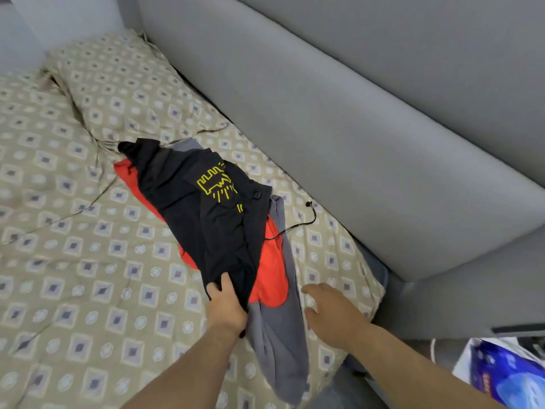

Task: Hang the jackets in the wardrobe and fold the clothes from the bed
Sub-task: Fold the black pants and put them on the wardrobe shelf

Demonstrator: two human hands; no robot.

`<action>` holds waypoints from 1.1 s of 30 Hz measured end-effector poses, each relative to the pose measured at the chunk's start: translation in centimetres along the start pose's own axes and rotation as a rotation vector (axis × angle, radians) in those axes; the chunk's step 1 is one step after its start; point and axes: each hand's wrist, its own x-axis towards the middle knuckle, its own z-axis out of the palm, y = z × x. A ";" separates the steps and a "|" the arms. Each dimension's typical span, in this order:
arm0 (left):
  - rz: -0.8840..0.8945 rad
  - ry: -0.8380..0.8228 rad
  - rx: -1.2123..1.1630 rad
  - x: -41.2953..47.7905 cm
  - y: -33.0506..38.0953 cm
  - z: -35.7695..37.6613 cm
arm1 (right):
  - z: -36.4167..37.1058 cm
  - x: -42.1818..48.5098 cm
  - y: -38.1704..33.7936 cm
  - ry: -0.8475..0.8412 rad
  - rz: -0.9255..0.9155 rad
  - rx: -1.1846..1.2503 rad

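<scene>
My left hand [225,305] grips the black garment [206,208] by its near hem; my right hand [330,308] hovers open beside it. Beneath lie a red garment [271,267] and a grey garment [277,343], unfolded, near the right edge of the bed [88,261]. Folding seems barely begun.

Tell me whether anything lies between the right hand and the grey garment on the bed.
Nothing visible does. The right hand, open, is over bare patterned sheet right beside the grey garment. The black garment, gripped by the left hand, and the red garment lie on top of it farther up, outside that gap.
</scene>
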 end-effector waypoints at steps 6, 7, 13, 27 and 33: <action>-0.132 -0.058 -0.715 -0.1 2.8 -8.8 | -3.6 -0.9 -3.9 -0.025 -0.011 0.058; -0.134 -0.057 -0.804 -0.7 3.9 -11.3 | -4.7 -1.2 -5.3 -0.015 -0.022 0.076; 0.065 -0.180 -1.155 -7.3 10.3 -25.1 | -11.0 -4.5 -14.5 0.073 -0.160 0.177; 0.419 -0.176 -1.376 -25.6 25.4 -46.2 | -25.7 -20.7 -30.8 0.517 -0.479 0.561; 0.647 -0.108 -1.188 -34.1 28.7 -53.0 | -32.4 -28.7 -33.8 0.579 -0.634 0.549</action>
